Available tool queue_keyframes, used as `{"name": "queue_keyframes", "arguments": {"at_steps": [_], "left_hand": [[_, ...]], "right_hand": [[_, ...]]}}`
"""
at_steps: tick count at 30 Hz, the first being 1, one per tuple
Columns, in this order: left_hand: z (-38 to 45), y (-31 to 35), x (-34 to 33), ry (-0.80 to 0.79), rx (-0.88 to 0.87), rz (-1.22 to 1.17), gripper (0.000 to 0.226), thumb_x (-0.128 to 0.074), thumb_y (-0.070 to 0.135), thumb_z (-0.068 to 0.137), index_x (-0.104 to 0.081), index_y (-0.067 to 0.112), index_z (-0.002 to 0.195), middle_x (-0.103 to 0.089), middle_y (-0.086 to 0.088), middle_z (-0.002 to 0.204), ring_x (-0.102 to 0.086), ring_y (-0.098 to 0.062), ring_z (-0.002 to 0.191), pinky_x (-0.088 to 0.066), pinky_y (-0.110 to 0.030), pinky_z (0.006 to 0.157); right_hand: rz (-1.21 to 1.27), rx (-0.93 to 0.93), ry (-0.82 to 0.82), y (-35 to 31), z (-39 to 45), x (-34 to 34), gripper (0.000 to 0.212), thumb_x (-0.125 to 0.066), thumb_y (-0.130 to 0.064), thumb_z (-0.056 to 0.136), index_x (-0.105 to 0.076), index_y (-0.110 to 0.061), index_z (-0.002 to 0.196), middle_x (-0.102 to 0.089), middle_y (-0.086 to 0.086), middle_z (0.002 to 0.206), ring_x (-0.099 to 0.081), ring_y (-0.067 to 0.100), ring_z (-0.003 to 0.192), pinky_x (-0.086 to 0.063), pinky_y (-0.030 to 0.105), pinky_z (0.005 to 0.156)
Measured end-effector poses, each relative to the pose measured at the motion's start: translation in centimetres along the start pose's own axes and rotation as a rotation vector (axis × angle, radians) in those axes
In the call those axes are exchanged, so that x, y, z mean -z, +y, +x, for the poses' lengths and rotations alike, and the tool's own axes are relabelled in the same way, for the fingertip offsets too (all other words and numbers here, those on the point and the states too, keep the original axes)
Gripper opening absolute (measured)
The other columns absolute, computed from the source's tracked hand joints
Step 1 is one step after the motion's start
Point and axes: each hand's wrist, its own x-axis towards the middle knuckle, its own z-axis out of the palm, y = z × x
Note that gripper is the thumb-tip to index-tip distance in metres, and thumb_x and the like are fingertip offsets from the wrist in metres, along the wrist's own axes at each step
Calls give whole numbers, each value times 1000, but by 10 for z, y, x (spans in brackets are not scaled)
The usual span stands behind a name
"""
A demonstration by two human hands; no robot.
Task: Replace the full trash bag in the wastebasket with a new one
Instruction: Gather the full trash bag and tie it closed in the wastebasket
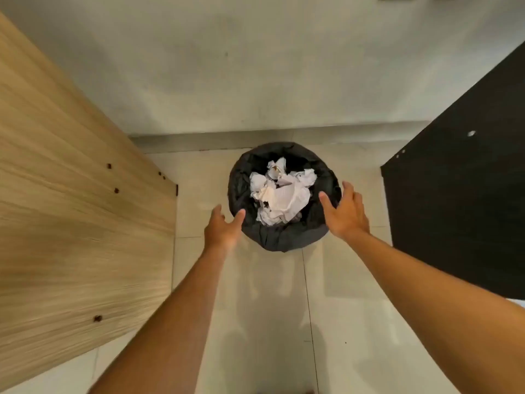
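Note:
A round wastebasket (284, 240) stands on the tiled floor near the wall, lined with a black trash bag (241, 183) folded over its rim. Crumpled white paper (281, 194) fills the bag. My left hand (223, 230) hovers at the basket's near left rim, fingers spread and holding nothing. Over the right rim my right hand (345, 214) is stretched out with straight fingers, also holding nothing. Whether either hand touches the bag I cannot tell. No new bag is in view.
A light wooden panel (71, 209) stands close on the left. A black panel (460, 200) stands on the right. The pale wall (255, 81) is right behind the basket. Glossy tiled floor (270, 308) lies between the panels.

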Motion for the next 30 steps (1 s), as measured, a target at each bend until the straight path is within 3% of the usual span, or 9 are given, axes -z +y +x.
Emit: {"name": "queue_keyframes", "arguments": {"at_steps": [4, 6, 8, 9, 11, 14, 17, 22, 30], "left_hand": [[42, -13, -9, -113, -136, -182, 82, -76, 27, 92, -30, 54, 154, -52, 2, 150, -56, -27, 128, -62, -59, 83], [44, -13, -13, -113, -206, -189, 90, -75, 16, 93, -24, 58, 154, -54, 3, 147, -56, -22, 128, -60, -60, 85], [43, -12, -16, -66, -271, -134, 93, -73, 12, 94, -18, 49, 160, -57, 5, 145, -54, -16, 130, -56, -41, 99], [43, -9, -17, -49, -284, -108, 93, -72, 9, 94, -18, 42, 161, -58, 5, 142, -54, -14, 130, -51, -23, 96], [43, -6, -18, -34, -292, -64, 91, -70, 5, 94, -17, 35, 163, -59, 4, 140, -57, -20, 131, -49, -15, 90], [29, 4, -15, -71, -224, -77, 91, -68, 5, 96, -16, 42, 161, -59, 2, 142, -65, -30, 120, -62, -47, 81], [19, 4, -12, -78, -191, -74, 92, -68, 3, 94, -19, 42, 162, -58, -3, 145, -66, -34, 117, -62, -58, 75], [-5, -4, -15, -81, -152, -101, 94, -69, 0, 93, -20, 42, 161, -54, -7, 149, -62, -37, 124, -61, -59, 75], [-6, -10, -18, -78, -178, -103, 90, -70, 5, 95, -21, 41, 161, -49, -5, 155, -62, -35, 125, -63, -47, 64]], "right_hand": [[-34, 132, 23, 13, 27, -35, 69, -34, -57, 104, -4, -35, 161, -29, 10, 162, -43, 39, 138, -40, 60, 108], [22, 156, 35, 18, 28, -43, 66, -34, -53, 106, -4, -35, 162, -38, 12, 157, -45, 40, 136, -40, 60, 108], [60, 169, 27, 22, 26, -43, 65, -33, -52, 106, -5, -36, 161, -42, 14, 154, -45, 41, 136, -39, 60, 108], [69, 168, 15, 21, 27, -42, 64, -33, -52, 106, -5, -36, 161, -42, 14, 154, -45, 41, 136, -39, 60, 108], [61, 157, -7, 20, 28, -41, 64, -32, -53, 105, -4, -36, 161, -40, 15, 156, -45, 42, 137, -40, 59, 108], [36, 147, -26, 21, 23, -38, 65, -30, -54, 105, -2, -35, 161, -36, 15, 159, -42, 42, 139, -37, 59, 110], [1, 132, -52, 24, 20, -36, 67, -31, -53, 105, -1, -33, 161, -35, 17, 159, -41, 43, 140, -35, 60, 112], [-43, 96, -90, 32, 7, -32, 70, -31, -53, 105, 2, -30, 161, -31, 19, 161, -38, 45, 141, -31, 62, 114], [11, 141, -75, 47, 23, -41, 72, -33, -57, 102, 0, -30, 161, -33, 24, 158, -39, 50, 139, -32, 63, 114]]}}
